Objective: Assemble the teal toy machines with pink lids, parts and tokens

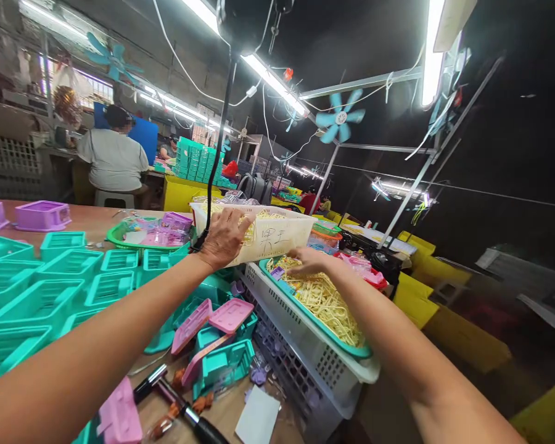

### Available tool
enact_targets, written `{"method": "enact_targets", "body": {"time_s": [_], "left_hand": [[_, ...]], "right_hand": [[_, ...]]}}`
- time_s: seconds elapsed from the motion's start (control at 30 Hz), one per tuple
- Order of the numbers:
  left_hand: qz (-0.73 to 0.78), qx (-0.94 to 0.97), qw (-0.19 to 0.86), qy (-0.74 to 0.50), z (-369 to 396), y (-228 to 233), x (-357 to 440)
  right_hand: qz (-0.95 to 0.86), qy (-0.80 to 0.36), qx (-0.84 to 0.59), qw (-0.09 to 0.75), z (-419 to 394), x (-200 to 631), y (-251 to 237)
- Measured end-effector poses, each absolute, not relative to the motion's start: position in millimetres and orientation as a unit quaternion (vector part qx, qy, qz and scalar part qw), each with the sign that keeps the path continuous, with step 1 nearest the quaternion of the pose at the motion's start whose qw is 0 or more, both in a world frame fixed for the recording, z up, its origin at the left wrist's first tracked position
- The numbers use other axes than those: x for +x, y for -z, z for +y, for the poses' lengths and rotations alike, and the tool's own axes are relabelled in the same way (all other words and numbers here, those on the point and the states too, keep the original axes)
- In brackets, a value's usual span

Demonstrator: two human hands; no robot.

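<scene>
white plastic basket (282,234): left hand (224,239), fingers gripping it
green oval tray (361,353), yellow strips (328,302): right hand (311,260) above, fingers apart

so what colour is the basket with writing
The basket is creamy white, seen best in the head view.

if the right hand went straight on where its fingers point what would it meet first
Probably the white basket with writing on its wall, just beyond the right hand; depth is hard to judge, so the yellow strands below might come first.
</scene>
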State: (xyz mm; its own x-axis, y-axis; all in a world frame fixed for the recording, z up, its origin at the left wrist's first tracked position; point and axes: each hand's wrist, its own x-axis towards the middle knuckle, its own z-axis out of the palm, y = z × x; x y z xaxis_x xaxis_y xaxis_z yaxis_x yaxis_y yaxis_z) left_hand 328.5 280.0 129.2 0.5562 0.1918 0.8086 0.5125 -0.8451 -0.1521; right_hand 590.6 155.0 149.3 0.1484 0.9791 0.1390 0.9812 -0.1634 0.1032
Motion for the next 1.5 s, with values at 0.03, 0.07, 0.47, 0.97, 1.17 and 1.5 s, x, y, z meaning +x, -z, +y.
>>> {"method": "enact_targets", "body": {"time_s": [0.03,0.07,0.47,0.97,1.17,1.5], "left_hand": [[-0.208,-0.859,0.184,0.430,278,-130,329],[-0.209,-0.856,0.178,0.438,276,-130,329],[-0.096,-0.781,-0.220,0.577,222,-98,358],[-0.188,-0.347,-0.853,0.343,178,-70,351],[-0.220,-0.289,-0.873,0.325,184,-63,347],[-0.240,-0.306,-0.865,0.316,188,-61,352]], "right_hand": [[-0.649,0.065,-0.758,-0.003,149,591,-145],[-0.643,0.052,-0.764,-0.007,144,593,-142],[-0.516,0.020,-0.845,0.139,110,639,-144],[-0.565,-0.043,-0.803,0.185,116,620,-141],[-0.566,0.036,-0.811,0.143,122,609,-135],[-0.648,-0.012,-0.754,0.101,133,582,-139]]}}
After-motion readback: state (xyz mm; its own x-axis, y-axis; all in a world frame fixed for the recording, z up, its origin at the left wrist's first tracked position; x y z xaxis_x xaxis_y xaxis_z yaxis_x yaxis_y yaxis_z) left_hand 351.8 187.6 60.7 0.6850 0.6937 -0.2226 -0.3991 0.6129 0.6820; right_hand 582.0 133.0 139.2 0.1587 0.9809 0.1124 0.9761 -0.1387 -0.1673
